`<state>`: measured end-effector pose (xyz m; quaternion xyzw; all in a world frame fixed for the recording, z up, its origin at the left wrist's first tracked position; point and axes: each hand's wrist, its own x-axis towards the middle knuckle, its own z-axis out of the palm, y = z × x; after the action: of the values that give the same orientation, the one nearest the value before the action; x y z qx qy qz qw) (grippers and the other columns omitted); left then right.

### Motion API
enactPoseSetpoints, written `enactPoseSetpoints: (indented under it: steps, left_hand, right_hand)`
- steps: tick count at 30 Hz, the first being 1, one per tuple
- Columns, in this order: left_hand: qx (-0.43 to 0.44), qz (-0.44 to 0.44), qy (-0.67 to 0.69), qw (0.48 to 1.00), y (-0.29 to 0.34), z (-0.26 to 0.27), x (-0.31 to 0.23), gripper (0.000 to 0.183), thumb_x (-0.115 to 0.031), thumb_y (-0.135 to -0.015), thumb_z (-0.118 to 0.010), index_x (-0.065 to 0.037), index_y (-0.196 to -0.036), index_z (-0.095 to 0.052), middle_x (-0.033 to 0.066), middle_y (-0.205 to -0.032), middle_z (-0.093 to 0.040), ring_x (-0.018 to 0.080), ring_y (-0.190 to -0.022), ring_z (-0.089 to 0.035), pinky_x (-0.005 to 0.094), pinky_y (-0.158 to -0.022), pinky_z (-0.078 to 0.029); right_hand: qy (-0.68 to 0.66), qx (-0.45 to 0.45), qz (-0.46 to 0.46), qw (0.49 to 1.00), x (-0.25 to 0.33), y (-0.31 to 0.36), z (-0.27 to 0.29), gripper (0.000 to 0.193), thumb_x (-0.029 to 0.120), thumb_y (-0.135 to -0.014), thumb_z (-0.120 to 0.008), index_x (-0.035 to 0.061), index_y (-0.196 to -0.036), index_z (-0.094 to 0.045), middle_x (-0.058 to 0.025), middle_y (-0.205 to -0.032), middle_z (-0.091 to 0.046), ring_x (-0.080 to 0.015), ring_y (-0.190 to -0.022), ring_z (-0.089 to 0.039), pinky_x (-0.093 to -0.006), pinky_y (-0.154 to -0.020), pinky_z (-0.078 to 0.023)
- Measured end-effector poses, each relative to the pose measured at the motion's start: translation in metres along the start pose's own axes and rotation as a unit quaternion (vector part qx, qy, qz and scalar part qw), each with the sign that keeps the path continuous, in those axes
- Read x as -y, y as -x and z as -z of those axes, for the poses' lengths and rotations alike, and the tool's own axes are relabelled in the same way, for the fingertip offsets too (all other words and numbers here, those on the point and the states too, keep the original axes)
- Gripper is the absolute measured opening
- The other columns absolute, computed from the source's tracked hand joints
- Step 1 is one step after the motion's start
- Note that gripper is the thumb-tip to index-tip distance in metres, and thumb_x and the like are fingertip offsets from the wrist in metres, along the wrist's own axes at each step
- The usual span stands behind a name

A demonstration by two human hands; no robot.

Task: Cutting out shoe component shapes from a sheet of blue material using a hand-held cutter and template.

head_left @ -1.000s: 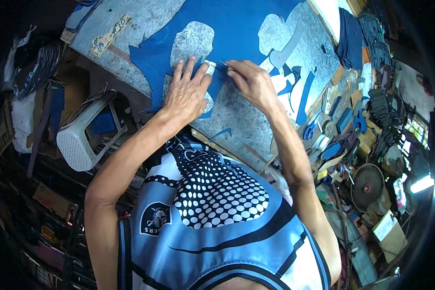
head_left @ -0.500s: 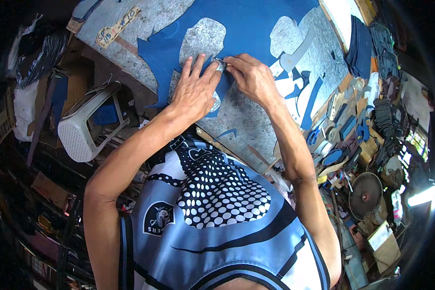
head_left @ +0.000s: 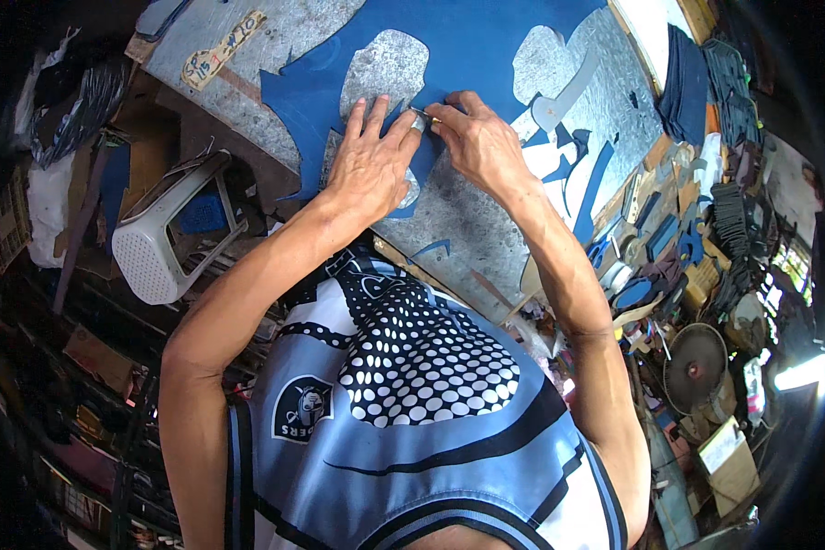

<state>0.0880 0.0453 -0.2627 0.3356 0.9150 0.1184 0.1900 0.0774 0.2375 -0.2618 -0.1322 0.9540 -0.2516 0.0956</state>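
A blue sheet of material (head_left: 472,46) with rounded cut-outs lies on the mottled grey tabletop (head_left: 458,220). My left hand (head_left: 376,165) lies flat on it, fingers spread, below the larger cut-out. Close to its index fingertip, my right hand (head_left: 481,147) is closed in a pinch around a slim tool with a thin metal tip (head_left: 420,113). Most of this tool is hidden in my fingers, so its exact kind is unclear. The tip touches or nearly touches the area by my left index finger. What lies beneath my left palm is mostly covered.
Blue and white offcuts (head_left: 573,170) and a grey curved pattern piece (head_left: 559,101) lie right of my right hand. A marked tan pattern piece (head_left: 222,53) is at far left. A pale plastic stool (head_left: 160,247) stands left, a round fan (head_left: 695,367) right, beside cluttered materials.
My right hand has shifted slightly, its fingers more bent and a little farther from my left fingertips. My left hand stays nearly in place on the sheet.
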Motion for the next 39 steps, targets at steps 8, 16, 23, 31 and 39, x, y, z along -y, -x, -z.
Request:
enactPoseSetpoints:
  steps: [8,16,23,31,39]
  left_hand:
    - [0.002,-0.005,-0.006,1.000,-0.002,0.001,-0.002,0.067,-0.030,-0.077,-0.077,-0.003,-0.133,-0.052,0.0143,-0.147,-0.042,0.0414,-0.140,-0.031,0.0573,-0.117,-0.019]
    - [-0.013,-0.012,-0.002,1.000,-0.002,-0.002,-0.003,0.066,-0.029,-0.076,-0.078,-0.002,-0.131,-0.053,0.0152,-0.146,-0.043,0.0434,-0.139,-0.031,0.0584,-0.116,-0.019]
    - [-0.012,-0.021,0.004,1.000,0.000,0.002,-0.002,0.066,-0.028,-0.076,-0.078,-0.001,-0.131,-0.053,0.0175,-0.145,-0.043,0.0445,-0.138,-0.032,0.0586,-0.116,-0.020]
    - [-0.006,-0.101,-0.028,0.994,-0.008,0.006,0.008,0.065,-0.027,-0.077,-0.077,-0.001,-0.131,-0.053,0.0178,-0.144,-0.043,0.0431,-0.138,-0.033,0.0572,-0.115,-0.021]
    - [0.007,-0.215,-0.037,0.976,-0.014,0.008,0.032,0.063,-0.027,-0.078,-0.076,-0.001,-0.130,-0.053,0.0181,-0.142,-0.046,0.0353,-0.137,-0.038,0.0542,-0.116,-0.023]
  right_hand:
    - [0.014,0.006,0.006,1.000,-0.004,0.006,0.001,0.022,0.014,-0.090,-0.063,0.0079,-0.111,-0.069,-0.0132,-0.121,-0.063,-0.0363,-0.095,-0.066,-0.0423,-0.080,-0.055]
    - [0.003,0.017,-0.005,1.000,-0.014,0.018,0.006,0.023,0.011,-0.089,-0.063,0.0052,-0.110,-0.069,-0.0096,-0.128,-0.063,-0.0335,-0.103,-0.066,-0.0403,-0.085,-0.055]
    - [-0.015,0.050,-0.021,0.998,-0.015,0.018,0.014,0.023,0.010,-0.088,-0.063,0.0034,-0.110,-0.068,-0.0080,-0.131,-0.062,-0.0324,-0.107,-0.065,-0.0400,-0.087,-0.055]
    - [-0.050,-0.010,-0.011,0.999,-0.026,0.029,0.013,0.025,0.013,-0.092,-0.060,0.0009,-0.113,-0.066,-0.0114,-0.129,-0.063,-0.0321,-0.111,-0.063,-0.0391,-0.092,-0.051]
    - [-0.225,-0.268,-0.298,0.888,0.065,0.050,-0.053,0.031,0.013,-0.089,-0.064,-0.0020,-0.116,-0.065,-0.0220,-0.103,-0.067,-0.0362,-0.094,-0.065,-0.0404,-0.082,-0.052]
